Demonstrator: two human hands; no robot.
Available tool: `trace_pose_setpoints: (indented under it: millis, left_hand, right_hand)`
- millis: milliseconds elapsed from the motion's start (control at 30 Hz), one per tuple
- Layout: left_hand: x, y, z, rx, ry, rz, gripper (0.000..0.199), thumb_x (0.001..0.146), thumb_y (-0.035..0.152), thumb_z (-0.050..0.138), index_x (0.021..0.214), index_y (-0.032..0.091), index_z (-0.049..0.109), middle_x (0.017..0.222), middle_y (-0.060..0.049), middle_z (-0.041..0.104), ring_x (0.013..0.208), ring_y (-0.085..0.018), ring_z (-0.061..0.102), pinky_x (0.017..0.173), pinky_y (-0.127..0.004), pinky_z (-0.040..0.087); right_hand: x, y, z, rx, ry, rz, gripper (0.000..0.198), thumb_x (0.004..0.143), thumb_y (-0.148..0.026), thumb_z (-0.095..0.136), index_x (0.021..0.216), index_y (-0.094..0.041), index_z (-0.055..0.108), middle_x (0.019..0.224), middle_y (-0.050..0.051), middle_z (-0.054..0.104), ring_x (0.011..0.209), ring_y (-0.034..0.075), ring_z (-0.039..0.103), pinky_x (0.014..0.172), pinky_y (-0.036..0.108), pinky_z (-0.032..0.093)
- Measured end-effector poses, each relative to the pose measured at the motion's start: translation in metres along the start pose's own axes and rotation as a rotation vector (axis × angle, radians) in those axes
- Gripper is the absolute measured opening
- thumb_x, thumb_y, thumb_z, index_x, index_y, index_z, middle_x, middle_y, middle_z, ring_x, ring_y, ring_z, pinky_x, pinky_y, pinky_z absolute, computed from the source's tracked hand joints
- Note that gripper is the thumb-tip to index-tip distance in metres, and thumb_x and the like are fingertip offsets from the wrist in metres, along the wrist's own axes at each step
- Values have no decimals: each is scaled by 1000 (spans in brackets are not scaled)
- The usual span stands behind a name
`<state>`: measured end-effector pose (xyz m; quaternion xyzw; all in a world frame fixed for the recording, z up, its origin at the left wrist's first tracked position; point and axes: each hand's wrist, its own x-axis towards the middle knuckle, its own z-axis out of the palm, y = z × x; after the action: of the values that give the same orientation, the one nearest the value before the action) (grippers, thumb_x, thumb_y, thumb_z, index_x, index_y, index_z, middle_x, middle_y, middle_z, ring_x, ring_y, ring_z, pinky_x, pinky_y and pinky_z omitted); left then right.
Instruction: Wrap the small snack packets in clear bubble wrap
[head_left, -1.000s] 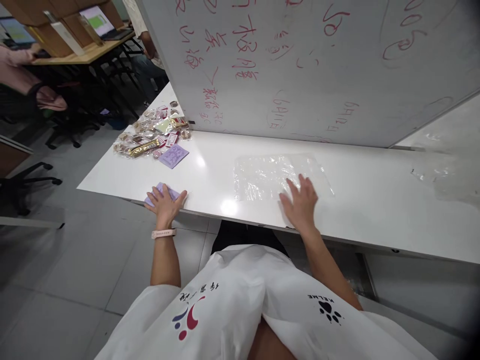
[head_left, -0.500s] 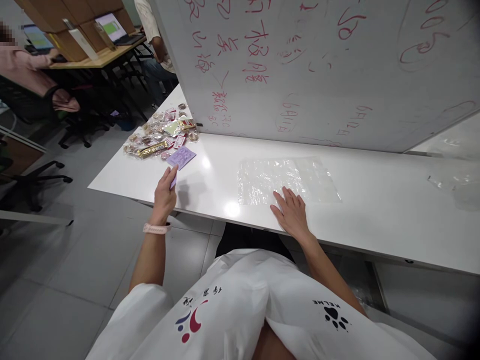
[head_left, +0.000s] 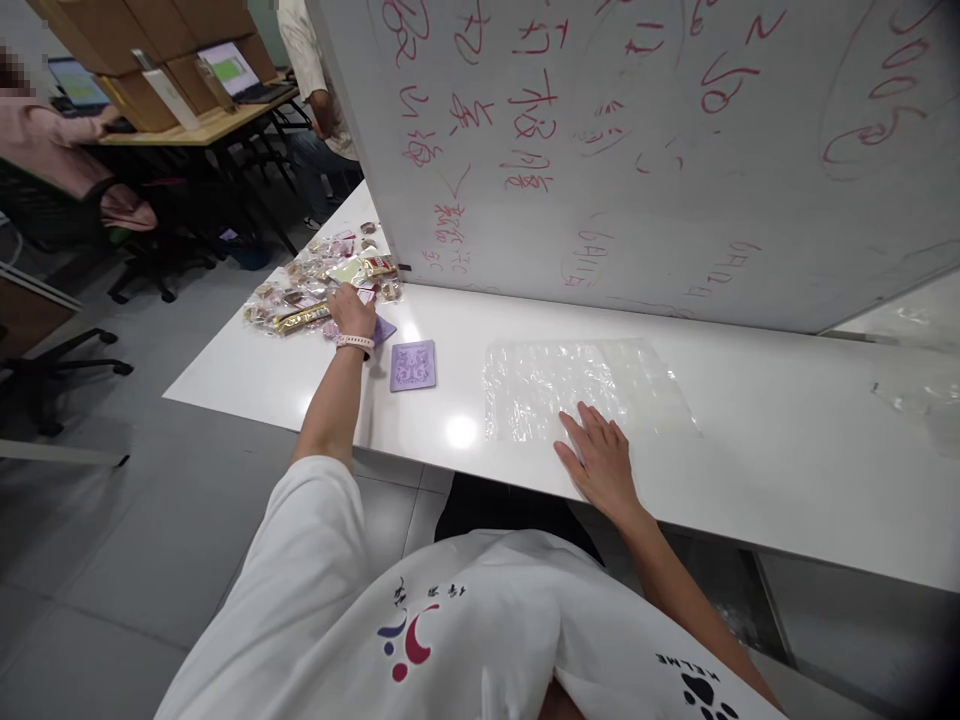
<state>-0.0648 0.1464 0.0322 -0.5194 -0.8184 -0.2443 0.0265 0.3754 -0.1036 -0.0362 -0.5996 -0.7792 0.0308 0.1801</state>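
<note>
My left hand [head_left: 352, 309] reaches over a pile of small wrapped snacks [head_left: 300, 275] at the left end of the white table. Its fingers bend down among the packets, and their tips are hidden. Partly under that hand lies a purple packet [head_left: 385, 331]. A second purple square packet [head_left: 412, 366] with a printed pattern lies flat on the table to its right. My right hand [head_left: 601, 458] rests with fingers spread on the near edge of a clear plastic bag [head_left: 555, 385], which lies flat.
A whiteboard [head_left: 615, 180] with red writing stands along the back of the table [head_left: 787, 440]. More clear plastic [head_left: 926, 395] lies at the far right. Two people sit beyond the left end, near a desk [head_left: 191, 132] with laptops and boxes.
The purple packet that was in my left hand now lies on the table. That hand has moved forward onto the snack pile. My right hand stays on the bag.
</note>
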Motion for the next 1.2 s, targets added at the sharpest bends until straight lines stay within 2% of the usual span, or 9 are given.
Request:
trace_pose_setpoints:
  millis: [100,200,333,400,567,667,867,1200]
  left_hand:
    - [20,-7,13,96,-63,-51,51,76,29,68,118,2,54,130,-31,56,126,-43,45,107,-55,33]
    - [26,-14,18,99,-93,-38,43,78,35,67,109,6,58,123,-29,60,123,-44,48,105,-57,33]
    - [34,-15,12,-33,105,-36,38,88,37,57,114,10,54,116,-23,62,116,-38,55,101,-51,40]
    - [43,-13,9,-102,148,-25,41,90,35,55,122,10,48,114,-21,63,109,-35,59,97,-47,44]
    - [57,-5,19,-88,8,-17,47,85,24,61,126,8,44,109,-22,64,102,-36,62,89,-47,46]
    - [56,0,31,-31,19,-41,49,82,21,61,125,5,44,114,-26,62,107,-39,59,89,-48,46]
    - [56,6,42,2,15,19,49,75,10,59,122,10,49,124,-23,58,116,-37,54,95,-48,45]
    - [49,6,49,-1,-9,-23,46,77,13,59,122,10,49,123,-25,57,124,-41,46,100,-56,40]
  right_hand:
    - [-1,0,0,-4,2,1,48,103,-46,36,145,-28,49,157,11,40,146,29,35,116,54,29]
    - [-1,1,1,3,16,7,48,102,-45,38,147,-31,47,158,9,40,146,30,36,115,55,30]
    - [-2,1,0,-4,23,0,48,101,-45,40,146,-31,48,157,9,41,144,29,38,115,55,31]
    - [-2,1,0,-7,30,-4,47,101,-44,40,145,-30,49,156,9,42,144,29,39,115,55,31]
    - [-3,0,-2,8,17,11,48,101,-45,39,146,-30,48,158,8,39,145,30,38,115,56,31]
    - [-3,-1,-2,12,17,11,47,101,-45,39,145,-30,49,159,7,38,145,30,37,116,55,31]
    - [-2,-3,-4,19,36,17,46,101,-44,41,144,-31,50,157,8,41,143,31,40,115,55,31]
    - [-1,-3,-4,15,35,19,45,102,-44,40,143,-30,50,157,8,41,144,29,39,116,54,30]
